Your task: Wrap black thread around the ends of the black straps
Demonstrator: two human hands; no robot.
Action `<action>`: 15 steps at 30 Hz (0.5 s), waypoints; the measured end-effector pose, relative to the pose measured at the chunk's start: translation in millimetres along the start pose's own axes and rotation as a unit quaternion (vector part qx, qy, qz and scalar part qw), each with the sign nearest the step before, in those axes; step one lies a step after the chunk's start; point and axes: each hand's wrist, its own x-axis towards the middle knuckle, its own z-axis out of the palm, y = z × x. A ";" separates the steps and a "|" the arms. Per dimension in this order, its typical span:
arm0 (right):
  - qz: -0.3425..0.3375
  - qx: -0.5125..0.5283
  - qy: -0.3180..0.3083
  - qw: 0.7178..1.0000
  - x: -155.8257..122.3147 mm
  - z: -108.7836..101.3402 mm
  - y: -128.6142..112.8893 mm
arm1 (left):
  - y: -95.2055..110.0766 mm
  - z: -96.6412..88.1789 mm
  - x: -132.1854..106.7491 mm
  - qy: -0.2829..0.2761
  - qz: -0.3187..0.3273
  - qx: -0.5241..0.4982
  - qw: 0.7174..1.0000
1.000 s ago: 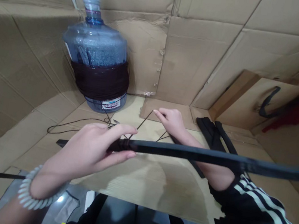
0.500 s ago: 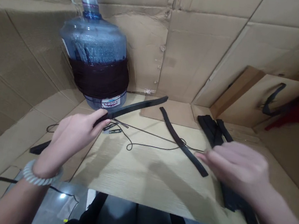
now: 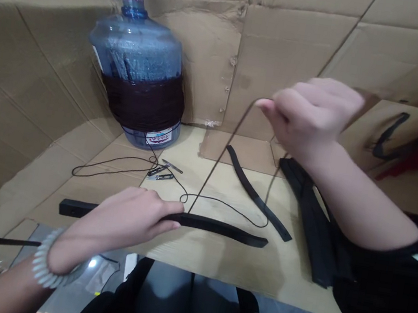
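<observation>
My left hand [image 3: 136,216] is closed around a long, slightly curved black strip [image 3: 225,229], which lies crosswise near the table's front edge. From the strip, beside my left thumb, a thin black cord [image 3: 220,155] runs taut up to my right hand [image 3: 311,114]. That hand is raised in a fist and pinches the cord. More cord hangs from the right hand and loops over the tabletop. A second black strip [image 3: 254,193] lies slanted behind the held one. Two small thread snips [image 3: 160,174] and a slim pointed metal piece [image 3: 172,166] rest left of centre.
A large blue water bottle [image 3: 142,50] with a dark band wound round it stands at the back left. Several black strips [image 3: 312,231] are piled at the right. Cardboard walls [image 3: 282,46] enclose the table [image 3: 215,266], and a paper bag [image 3: 372,129] leans at the back right.
My right hand has risen up and away, drawing the cord taut. My left hand has come down and right, turning the strip from a slant to nearly level.
</observation>
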 end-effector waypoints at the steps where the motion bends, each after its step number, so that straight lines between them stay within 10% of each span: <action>1: 0.026 0.013 -0.047 0.998 5.3 7.7 -6.3 | 3.7 1.2 0.4 -0.005 0.008 -0.007 1.000; 9: 0.076 0.173 -0.338 0.922 -24.4 68.7 -52.7 | 15.7 3.4 -16.5 0.085 0.094 -0.067 0.990; 15: 0.104 0.265 -0.431 0.856 -84.4 78.5 -73.9 | -6.2 18.0 -22.5 0.166 -0.002 -0.220 0.961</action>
